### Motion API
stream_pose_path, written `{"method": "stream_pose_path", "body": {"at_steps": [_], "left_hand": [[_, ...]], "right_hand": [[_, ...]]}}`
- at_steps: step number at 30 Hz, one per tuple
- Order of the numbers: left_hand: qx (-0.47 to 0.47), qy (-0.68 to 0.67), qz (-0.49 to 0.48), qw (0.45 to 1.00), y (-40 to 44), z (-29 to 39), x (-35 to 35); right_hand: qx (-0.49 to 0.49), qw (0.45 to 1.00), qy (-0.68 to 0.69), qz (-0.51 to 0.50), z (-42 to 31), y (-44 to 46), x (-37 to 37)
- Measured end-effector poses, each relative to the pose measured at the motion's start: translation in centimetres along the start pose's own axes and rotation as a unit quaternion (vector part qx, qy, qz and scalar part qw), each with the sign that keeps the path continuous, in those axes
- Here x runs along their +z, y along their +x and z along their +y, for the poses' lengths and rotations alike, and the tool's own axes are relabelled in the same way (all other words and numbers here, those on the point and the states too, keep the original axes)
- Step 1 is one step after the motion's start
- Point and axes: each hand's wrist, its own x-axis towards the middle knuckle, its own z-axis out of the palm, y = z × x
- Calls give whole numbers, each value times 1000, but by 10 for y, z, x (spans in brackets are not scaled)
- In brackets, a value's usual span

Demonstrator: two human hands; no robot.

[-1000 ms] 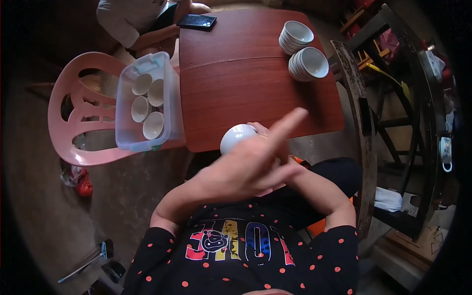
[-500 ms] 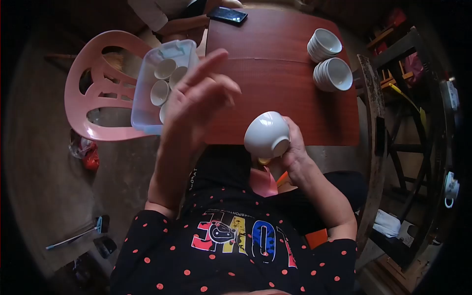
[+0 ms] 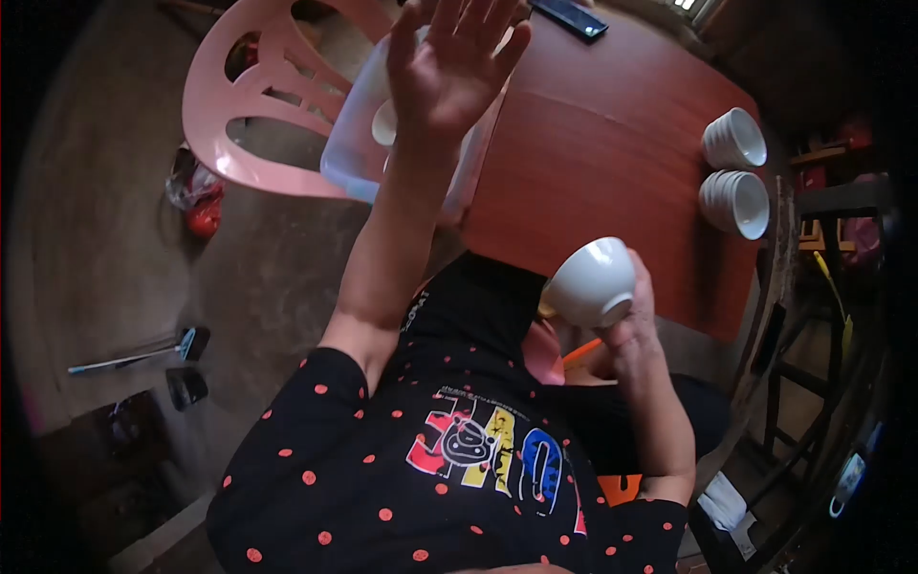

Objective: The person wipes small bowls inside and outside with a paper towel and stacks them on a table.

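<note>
My left hand (image 3: 445,81) is raised over the clear plastic tub (image 3: 359,158), its palm in view and its fingers spread, holding nothing. Part of a white bowl (image 3: 384,122) shows inside the tub; my hand and forearm hide much of the rest. In my right hand (image 3: 641,306) is a white bowl (image 3: 591,282), tilted so that its outside and foot face me. It is held near the front edge of the red-brown table (image 3: 602,172), above my lap. Two stacks of white bowls, an upper stack (image 3: 734,139) and a lower stack (image 3: 734,204), lean at the table's right side.
A pink plastic chair (image 3: 212,105) is at the left, with the tub beside its backrest. A dark phone (image 3: 571,19) lies at the table's far edge. Dark wooden furniture (image 3: 765,316) stands close on the right. A broom or brush (image 3: 191,342) lies on the floor at left.
My left hand has moved up and forward, its fingers now spread. The bowl stays in my right hand. The view has turned, shifting the table and stacks rightward.
</note>
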Motion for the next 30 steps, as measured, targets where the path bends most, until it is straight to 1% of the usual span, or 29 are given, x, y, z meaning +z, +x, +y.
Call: {"method": "stream_pose_path", "body": {"at_steps": [1,2,3,4,5,6,7,8,9,10,11,12,13,14,15,16,17,18,19,20,21,22,23,24,25,27,28,29,30], "left_hand": [[-31,46,-34,998,6,2,-25],[-83,208,15,974,-11,-5,-23],[-134,361,40,922,-18,-19,-11],[-247,589,29,769,-29,-37,12],[-306,569,-4,763,-53,-52,19],[-303,649,-63,695,-66,-61,26],[-318,639,-57,698,-78,-68,33],[-340,605,-70,716,-83,-73,39],[-316,606,-69,727,-91,-79,44],[-296,627,-79,716,-95,-83,47],[-324,608,-58,723,-99,-90,51],[-353,589,-33,726,-104,-94,54],[-357,543,-29,759,-111,-100,48],[-366,540,-39,757,-117,-105,46],[-349,522,-4,778,-122,-110,45],[-334,503,31,797,-127,-114,45],[-312,500,26,807,-129,-115,45],[-298,494,20,816,-131,-114,45],[-283,487,17,826,-132,-111,44],[-283,443,26,850,-133,-108,40],[-255,412,46,874,-135,-110,42],[-224,380,68,895,-136,-112,44],[-207,359,108,904,-135,-115,46],[-207,360,109,903,-134,-116,44],[-218,365,130,896,-134,-116,40],[-229,369,154,887,-138,-116,30],[-242,435,122,859,-141,-114,24],[-253,497,89,825,-142,-114,20],[-272,537,86,794,-145,-118,28]], "right_hand": [[26,999,17,-27,-2,-5,4],[16,1000,15,-22,-4,-3,3],[-16,999,26,-12,-7,-2,2],[-40,998,25,-48,-11,4,-3],[-66,994,23,-80,-15,6,-10],[-68,996,5,-60,-20,-3,0],[-121,990,-28,-59,-24,-11,9],[-170,982,-62,-53,-26,-17,12],[-259,939,-200,-108,-30,-23,11],[-337,887,-299,-96,-30,-18,7],[-430,800,-408,-90,-30,-20,7],[-505,693,-507,-81,-28,-22,8],[-589,585,-551,-87,-30,-21,8],[-657,466,-586,-88,-32,-18,7],[-687,425,-583,-85,-32,-14,5],[-674,445,-583,-88,-31,-18,7],[-661,466,-582,-90,-30,-22,9],[-675,464,-564,-102,-30,-20,9],[-652,519,-542,-107,-30,-17,7],[-625,574,-516,-116,-29,-16,4],[-418,809,-394,-127,-34,-26,6],[-348,875,-294,-165,-34,-26,6],[-272,922,-190,-200,-34,-25,6],[-248,930,-182,-203,-31,-16,2],[-247,930,-182,-203,-26,-12,-2],[-300,923,-203,-132,-18,-9,-3],[-440,812,-367,-115,-18,-9,-4],[-554,652,-510,-92,-20,-9,-7],[-552,652,-512,-91,-19,-9,-8]]}}
